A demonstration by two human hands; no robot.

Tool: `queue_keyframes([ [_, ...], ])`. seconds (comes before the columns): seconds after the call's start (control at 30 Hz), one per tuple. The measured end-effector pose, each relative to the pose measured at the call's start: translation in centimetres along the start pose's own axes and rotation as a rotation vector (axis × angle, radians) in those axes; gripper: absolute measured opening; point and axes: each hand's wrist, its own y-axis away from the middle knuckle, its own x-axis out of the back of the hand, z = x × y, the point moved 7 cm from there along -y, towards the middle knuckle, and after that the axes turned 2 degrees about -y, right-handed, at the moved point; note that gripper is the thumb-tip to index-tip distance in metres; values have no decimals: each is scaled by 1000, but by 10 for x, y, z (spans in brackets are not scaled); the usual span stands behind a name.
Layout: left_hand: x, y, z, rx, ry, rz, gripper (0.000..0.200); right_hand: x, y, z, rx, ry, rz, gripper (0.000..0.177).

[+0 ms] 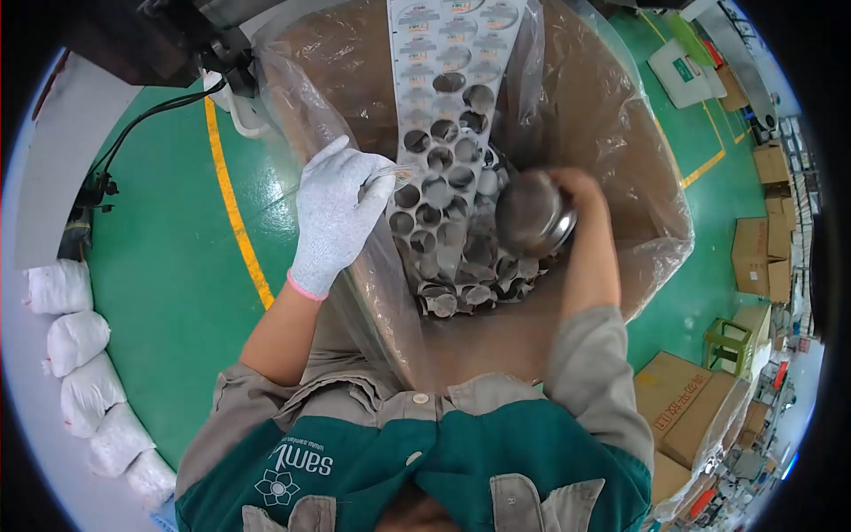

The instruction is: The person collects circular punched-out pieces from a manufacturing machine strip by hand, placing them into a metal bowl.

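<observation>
Steel vessel (530, 215), rounded and shiny, is held in the right hand (581, 191) over the open mouth of a brown carton (620, 204), to the right of a long label strip (421, 89); the bare fingers curl around its far side, and both hand and vessel are blurred. White knitted glove (332, 217) with a pink cuff covers the left hand (346, 199), whose thumb and fingertips are drawn close together just beside the strip's left edge (something pale shows at the tips, but I cannot tell whether they grip it). Printed labels fill the strip's upper part, while rows of round dark and silvery patches mark the lower part, which reaches down into the carton over a jumble of glinting pieces (443, 301). Clear plastic liner (660, 248) drapes over the carton's sides. Green floor (168, 222) with a yellow line (232, 213) lies to the left, beyond which white sacks (93, 390) stand in a row; cardboard boxes (687, 399) and a green stool (727, 344) are well off to the right.
</observation>
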Motion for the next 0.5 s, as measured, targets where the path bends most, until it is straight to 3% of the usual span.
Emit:
queue_keyframes([
  [0.07,-2,-2,1,16,-12,-32,8,25,25,-35,64,-487,-18,37],
  [0.13,-5,-4,2,42,-14,-76,7,6,33,-38,134,-1101,-130,48],
  [0.2,-7,-7,1,61,-18,-106,7,-58,16,2,181,-1311,-189,55],
  [0.27,-6,-8,3,41,-37,-98,6,-124,-12,124,-482,-689,143,56],
  [0.3,-6,-9,2,74,-58,-112,5,-149,-48,157,-299,-492,133,55],
  [0.37,-10,-14,3,93,-66,-143,5,-155,-57,170,-188,-180,18,53],
  [0.47,-18,-16,4,109,-91,-204,5,-79,-42,76,-176,-158,36,48],
  [0.5,-18,-16,4,102,-110,-187,6,-54,-30,47,-188,-374,19,44],
])
